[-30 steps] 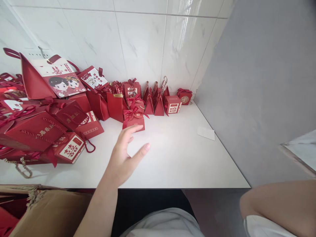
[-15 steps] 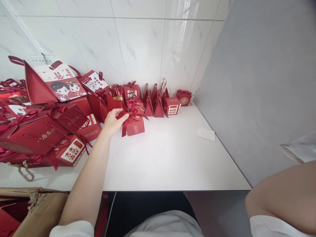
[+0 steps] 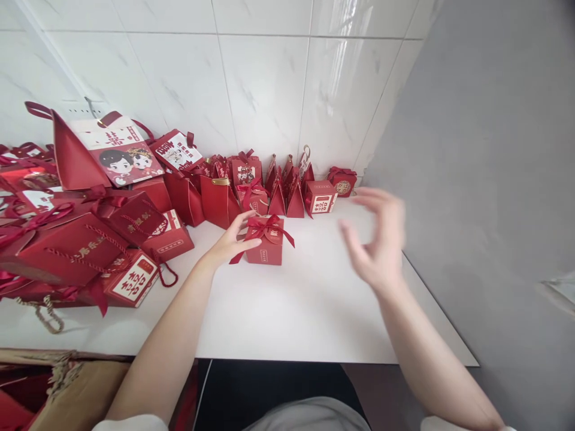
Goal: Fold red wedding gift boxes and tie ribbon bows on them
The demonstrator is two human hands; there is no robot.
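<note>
A red gift box tied with a dark red ribbon bow stands upright on the white table. My left hand is at its left side, fingers apart, with the thumb over the front and fingertips by the back corner. Whether the fingers press on the box cannot be made out. To the right of the box my right hand hangs over the table, slightly blurred, fingers curved and spread, nothing in it. Behind the box is a row of red boxes, including a tent-shaped box and a cube box with a white label.
Many red gift boxes lie heaped on the left, among them a large box with rope handles. A cardboard carton stands at the lower left, below the table edge. Tiled wall backs the table; a grey panel borders the right.
The bow-tied box has shifted nearer to me and to the right, along with my left hand. My right hand has come up over the table from the lower right. The view has shifted slightly.
</note>
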